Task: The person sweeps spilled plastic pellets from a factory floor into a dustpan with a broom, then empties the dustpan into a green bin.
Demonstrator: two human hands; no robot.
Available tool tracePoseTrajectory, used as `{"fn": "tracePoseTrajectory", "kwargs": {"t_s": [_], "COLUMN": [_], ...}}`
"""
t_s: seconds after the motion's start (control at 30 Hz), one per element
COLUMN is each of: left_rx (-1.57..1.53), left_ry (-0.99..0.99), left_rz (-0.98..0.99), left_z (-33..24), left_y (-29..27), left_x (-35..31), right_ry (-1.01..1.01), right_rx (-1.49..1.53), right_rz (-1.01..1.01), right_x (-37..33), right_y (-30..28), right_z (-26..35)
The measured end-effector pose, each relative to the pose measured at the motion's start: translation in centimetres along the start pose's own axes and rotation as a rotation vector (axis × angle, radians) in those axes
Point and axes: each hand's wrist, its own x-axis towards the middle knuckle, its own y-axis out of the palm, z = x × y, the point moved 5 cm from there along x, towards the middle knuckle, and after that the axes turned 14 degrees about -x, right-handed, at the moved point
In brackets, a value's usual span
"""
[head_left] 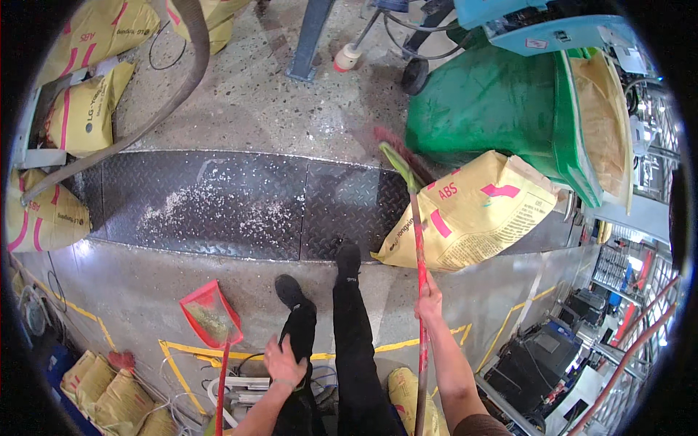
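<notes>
My right hand (430,298) is wrapped round the red handle of a broom (420,247). The broom's yellow-green head points away from me, and its reddish bristles touch down between a green wheeled bin and a yellow bag. My left hand (285,361) hangs over my left leg with its fingers apart and nothing in it. Left of that hand, a red long-handled dustpan (211,314) rests on the floor, with some pale bits inside. White pellets (218,207) lie scattered across the dark tread plate (349,211) beyond my feet.
A full yellow bag (472,214) leans by the green bin (483,105) at right. More yellow bags (87,109) and a thick grey hose (171,105) are at far left. A steel post (310,40) stands ahead. Racks and black crates (538,370) line the right.
</notes>
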Motion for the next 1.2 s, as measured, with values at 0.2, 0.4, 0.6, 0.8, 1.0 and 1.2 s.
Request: {"fn": "tracePoseTrajectory", "kwargs": {"t_s": [0.2, 0.4, 0.6, 0.8, 1.0, 1.2], "left_rx": [-0.537, -0.597, -0.724, -0.389, -0.195, 0.048], "left_ry": [0.635, 0.773, 0.382, 0.042, 0.031, 0.09], "left_rz": [-0.024, 0.15, 0.352, 0.061, 0.008, 0.103], "left_z": [-17.7, -32.8, -22.2, -4.4, 0.1, -0.6], "left_y": [-1.5, 4.3, 7.7, 1.8, 2.8, 4.9], "left_x": [14.6, 19.6, 15.2, 9.0, 2.4, 1.1], "right_ry": [-0.202, -0.025, -0.175, 0.124, 0.335, 0.336], "right_rx": [-0.061, -0.051, -0.412, -0.473, -0.199, 0.176], "right_rz": [-0.15, -0.173, -0.374, -0.368, -0.142, -0.08], "right_x": [-4.5, -0.6, 4.8, 10.9, 17.9, 17.5], "right_y": [-2.7, -7.1, -16.3, -23.3, -20.8, -13.8], "right_z": [-7.0, -8.7, -7.6, -8.4, -7.9, -7.4]}}
